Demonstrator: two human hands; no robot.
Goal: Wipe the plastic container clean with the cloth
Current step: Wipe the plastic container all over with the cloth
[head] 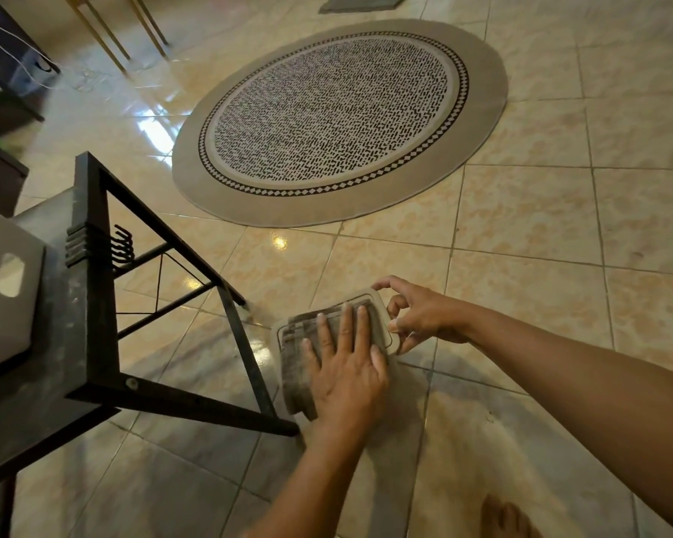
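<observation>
A beige plastic container (383,309) with rounded corners is held in the air above the floor, its flat face turned up toward me. A folded grey-brown cloth (298,366) lies over most of that face and hangs off its near edge. My left hand (344,366) presses flat on the cloth, fingers spread. My right hand (420,314) grips the container's right edge, thumb below and fingers curled over its far corner. The container's underside and near edge are hidden by the cloth and my hands.
A black metal-framed table (94,304) stands close on the left, with a white box (4,289) on its top. A round patterned rug (339,118) lies on the glossy tiled floor beyond. My bare foot (506,518) shows at the bottom edge.
</observation>
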